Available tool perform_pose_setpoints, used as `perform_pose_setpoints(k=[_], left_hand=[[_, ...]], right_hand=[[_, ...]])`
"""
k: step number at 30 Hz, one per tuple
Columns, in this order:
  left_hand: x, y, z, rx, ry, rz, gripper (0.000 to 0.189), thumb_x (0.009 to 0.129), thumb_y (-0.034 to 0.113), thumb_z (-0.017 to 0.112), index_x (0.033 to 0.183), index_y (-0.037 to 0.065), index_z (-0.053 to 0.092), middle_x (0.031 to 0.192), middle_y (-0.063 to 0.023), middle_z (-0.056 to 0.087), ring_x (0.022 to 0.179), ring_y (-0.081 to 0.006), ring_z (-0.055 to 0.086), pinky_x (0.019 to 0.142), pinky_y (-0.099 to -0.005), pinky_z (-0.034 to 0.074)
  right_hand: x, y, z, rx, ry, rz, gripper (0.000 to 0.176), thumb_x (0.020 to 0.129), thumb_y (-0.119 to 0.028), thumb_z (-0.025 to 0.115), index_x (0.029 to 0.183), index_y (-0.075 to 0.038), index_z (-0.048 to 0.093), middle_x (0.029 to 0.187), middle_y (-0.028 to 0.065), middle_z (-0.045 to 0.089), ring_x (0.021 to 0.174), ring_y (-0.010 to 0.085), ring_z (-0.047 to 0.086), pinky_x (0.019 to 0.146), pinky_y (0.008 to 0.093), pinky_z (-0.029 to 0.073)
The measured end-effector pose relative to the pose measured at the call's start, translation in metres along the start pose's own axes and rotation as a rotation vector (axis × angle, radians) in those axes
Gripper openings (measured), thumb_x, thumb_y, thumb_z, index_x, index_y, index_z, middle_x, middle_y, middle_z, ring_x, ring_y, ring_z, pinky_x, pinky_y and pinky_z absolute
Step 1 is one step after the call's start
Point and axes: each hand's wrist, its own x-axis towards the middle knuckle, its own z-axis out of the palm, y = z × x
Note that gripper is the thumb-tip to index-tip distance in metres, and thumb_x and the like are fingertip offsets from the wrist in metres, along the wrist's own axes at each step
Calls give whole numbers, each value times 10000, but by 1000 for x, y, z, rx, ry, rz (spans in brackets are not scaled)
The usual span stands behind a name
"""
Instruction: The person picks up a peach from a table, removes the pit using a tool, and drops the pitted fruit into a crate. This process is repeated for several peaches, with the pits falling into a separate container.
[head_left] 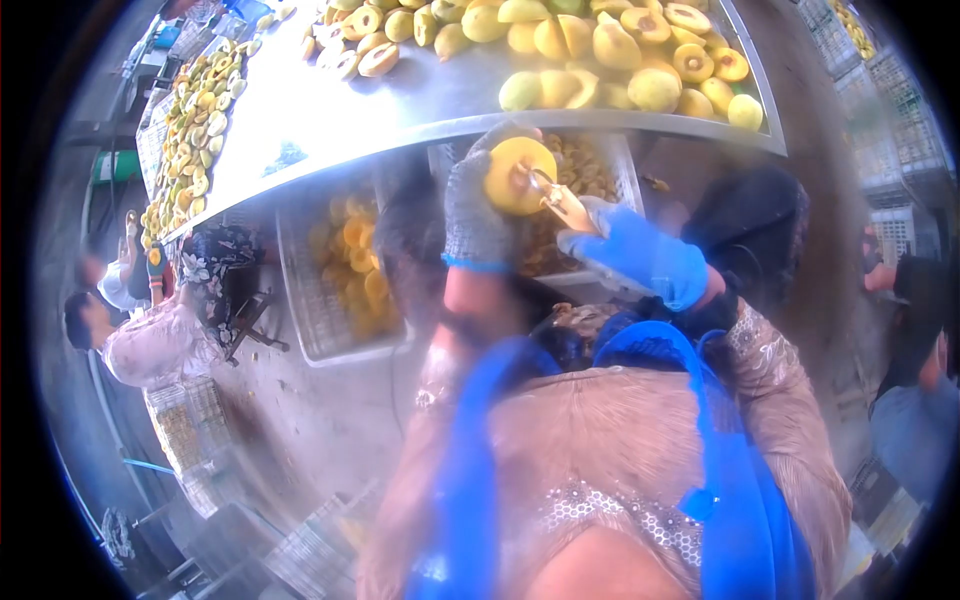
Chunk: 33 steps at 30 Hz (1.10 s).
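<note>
Covering part of a brown shirt [600, 420], a blue apron [745, 480] is seen nearest, at the bottom of the view. Just beyond it, a tool [568, 208] with light-coloured handle and metal tip is held by the right hand [645, 255], which is covered with a blue glove; its fingers are closed together on the handle. The metal tip is brought to the cut face of a yellow fruit half [512, 160], near the reddish middle. This fruit half is gripped by the left hand [475, 205], in a grey glove with blue cuff, and is kept just in front of the table edge; the fingers are clamped around its side, but they are partly hidden. Below the hands, many small pieces are contained in a right crate [628, 180], and yellow-orange fruit is contained in a left crate [365, 353], on the floor. Farther, a metal table [330, 135] is loaded with a pile of cut fruit [620, 45], and along its left end more fruit pieces [195, 130] are spread. Beyond the left end, a seated person [165, 345] in a pale top is seen, and at the right edge another person [915, 420] is partly shown.
</note>
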Motion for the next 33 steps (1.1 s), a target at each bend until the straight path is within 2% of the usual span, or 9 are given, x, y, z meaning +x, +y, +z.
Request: perform_pose_setpoints(k=[2, 9, 15, 18, 21, 24, 27, 30, 33], left_hand=[[1, 4, 1, -46, -91, 43, 478, 760, 241, 539, 1148, -37, 516, 1079, -187, 567, 930, -298, 584, 821, -384, 503], [-8, 1, 8, -106, -120, 138, 477, 739, 219, 611, 1131, -33, 509, 1044, -166, 559, 939, -303, 575, 828, -396, 496], [-15, -7, 12, 186, 7, 302, 298, 841, 129, 531, 1107, -5, 518, 1091, -139, 548, 1033, -232, 525, 878, -356, 458], [-15, -11, 0, 701, 2, 598, 289, 831, 100, 530, 1103, 1, 522, 1075, -135, 552, 1022, -223, 526, 891, -352, 444], [-18, -11, 5, 591, 52, 534, 288, 810, 93, 543, 1085, 9, 518, 1080, -125, 541, 1032, -211, 515, 912, -341, 422], [-21, -13, 7, 824, -3, 713, 297, 789, 89, 554, 1072, 20, 501, 1087, -111, 522, 1044, -212, 503, 934, -338, 403], [-24, -16, 20, 545, 14, 675, 324, 767, 131, 614, 1045, 25, 485, 971, -89, 493, 897, -198, 559, 786, -333, 485], [-25, -14, 17, 650, -16, 747, 278, 801, 98, 536, 1062, 25, 477, 1093, -113, 498, 1075, -233, 486, 921, -349, 418], [-35, -2, 38, 209, 11, 373, 309, 800, 96, 586, 1085, 26, 490, 1058, -118, 523, 921, -194, 557, 761, -311, 490]], right_hand=[[-1, 7, 2, -9, 23, -87, 309, 871, -204, 543, 1104, -4, 510, 816, 174, 564, 732, 291, 560, 640, 378, 439], [-12, -27, 10, 663, 11, 389, 170, 870, -206, 566, 939, -56, 525, 599, -35, 457, 469, 75, 446, 403, 240, 354], [-14, -28, 16, 679, -1, 379, 146, 870, -203, 568, 887, -69, 514, 585, -42, 458, 434, 59, 424, 364, 211, 319], [-16, -29, 18, 732, -15, 426, 138, 874, -214, 563, 874, -86, 514, 571, -51, 454, 425, 60, 431, 360, 210, 328], [-17, -28, 25, 886, 3, 430, 111, 885, -220, 552, 872, -115, 519, 557, -67, 451, 410, 63, 431, 345, 207, 325], [-13, -5, 32, 1265, -185, 471, 72, 905, -207, 532, 883, -140, 519, 559, -82, 453, 398, 62, 430, 332, 204, 318], [-17, -32, 26, 1064, -155, 449, 48, 916, -193, 519, 891, -152, 520, 564, -92, 458, 385, 61, 420, 320, 206, 309], [-18, -38, 19, 1211, -253, 392, 64, 914, -203, 520, 920, -141, 535, 582, -85, 473, 419, 60, 447, 341, 202, 330], [-13, -27, 19, 1107, -172, 339, 118, 910, -212, 527, 990, -126, 528, 593, -59, 479, 463, 65, 469, 369, 189, 345]])
